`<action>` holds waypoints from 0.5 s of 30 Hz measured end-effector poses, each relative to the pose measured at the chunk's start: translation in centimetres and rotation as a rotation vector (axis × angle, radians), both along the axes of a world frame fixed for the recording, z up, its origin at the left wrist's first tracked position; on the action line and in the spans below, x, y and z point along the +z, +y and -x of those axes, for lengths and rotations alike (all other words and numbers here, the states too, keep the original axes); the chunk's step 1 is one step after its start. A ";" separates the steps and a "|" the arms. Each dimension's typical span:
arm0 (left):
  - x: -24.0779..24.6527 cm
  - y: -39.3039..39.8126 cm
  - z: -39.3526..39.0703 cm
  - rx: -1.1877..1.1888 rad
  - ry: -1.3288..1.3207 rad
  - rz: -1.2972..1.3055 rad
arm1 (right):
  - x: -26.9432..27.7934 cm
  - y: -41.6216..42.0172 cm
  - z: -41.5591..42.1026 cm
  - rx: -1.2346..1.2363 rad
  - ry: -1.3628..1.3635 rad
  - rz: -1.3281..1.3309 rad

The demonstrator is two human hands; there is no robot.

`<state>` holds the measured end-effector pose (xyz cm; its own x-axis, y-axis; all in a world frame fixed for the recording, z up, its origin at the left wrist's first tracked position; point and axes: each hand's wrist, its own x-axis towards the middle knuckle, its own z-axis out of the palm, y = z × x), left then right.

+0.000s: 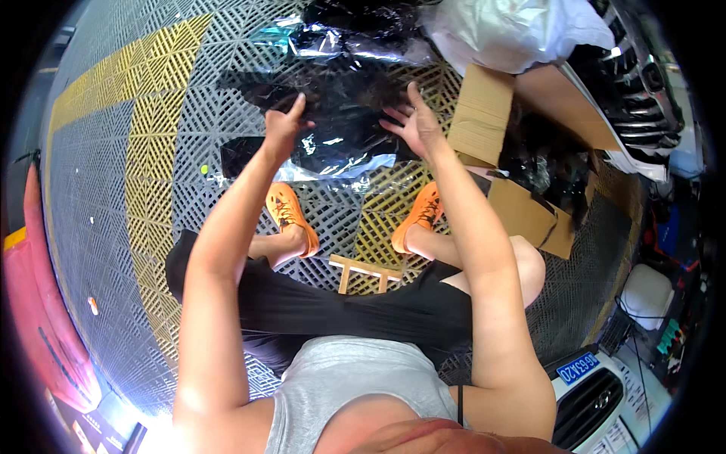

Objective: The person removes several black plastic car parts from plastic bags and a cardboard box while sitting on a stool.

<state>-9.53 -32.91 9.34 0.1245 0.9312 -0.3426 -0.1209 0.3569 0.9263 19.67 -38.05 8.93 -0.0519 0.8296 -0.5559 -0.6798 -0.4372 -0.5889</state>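
Observation:
Black items in clear, glossy plastic wrapping [340,127] lie on the floor before me, in front of my orange shoes. My left hand [286,122] is over the left part of the wrapping, thumb raised and fingers partly curled. Over its right part my right hand [417,119] is spread, fingers apart and pointing left. Whether either hand touches the plastic is hard to tell. More shiny black wrapping [357,45] lies farther off. To the right is an opened cardboard box [482,113] with dark, plastic-wrapped contents [536,164].
Grey and yellow grating tiles [153,142] cover the floor. A white plastic bag [510,34] stands behind the box. A small wooden stool [366,268] is between my legs. Car parts [646,119] are at the right, a white car's front [590,403] at lower right, a red car [45,318] at left.

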 end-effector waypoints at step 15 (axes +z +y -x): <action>-22.0 -3.7 3.9 0.258 -0.173 0.578 | -18.4 -1.8 4.1 0.470 -0.721 0.029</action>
<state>-13.43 -36.59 -12.66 0.0198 0.6104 -0.7919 -0.3996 0.7308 0.5533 15.57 -39.80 -9.42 -0.0130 0.7953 -0.6061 0.1112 -0.6012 -0.7913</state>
